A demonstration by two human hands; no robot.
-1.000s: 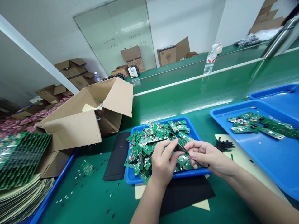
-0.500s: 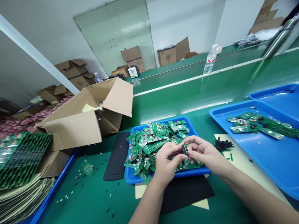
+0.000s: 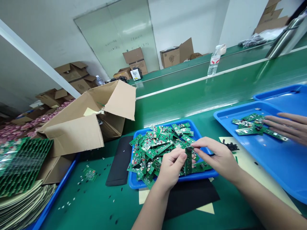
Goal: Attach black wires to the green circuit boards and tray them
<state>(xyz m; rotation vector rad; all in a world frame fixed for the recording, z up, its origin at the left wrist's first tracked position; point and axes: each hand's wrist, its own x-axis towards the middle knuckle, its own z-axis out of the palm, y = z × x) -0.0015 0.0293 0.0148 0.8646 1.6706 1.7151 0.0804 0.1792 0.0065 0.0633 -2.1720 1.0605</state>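
Note:
My left hand (image 3: 172, 168) pinches a small green circuit board (image 3: 188, 160), held upright over the near edge of a blue tray (image 3: 133, 184). My right hand (image 3: 218, 157) pinches a small black part at the board's top end. The tray holds a heap of several green circuit boards (image 3: 158, 148). Both hands hover just above that heap.
Another person's hand (image 3: 289, 127) reaches over boards in a large blue tray (image 3: 275, 156) at the right. An open cardboard box (image 3: 91, 118) lies at the left, with green board panels (image 3: 21, 164) beside it. Black foam sheets (image 3: 120, 161) lie on the green table. A water bottle (image 3: 214, 61) stands further back.
The circuit board between my hands has been turned upright, and both hands shifted slightly. Another person's hand has come in over the right tray.

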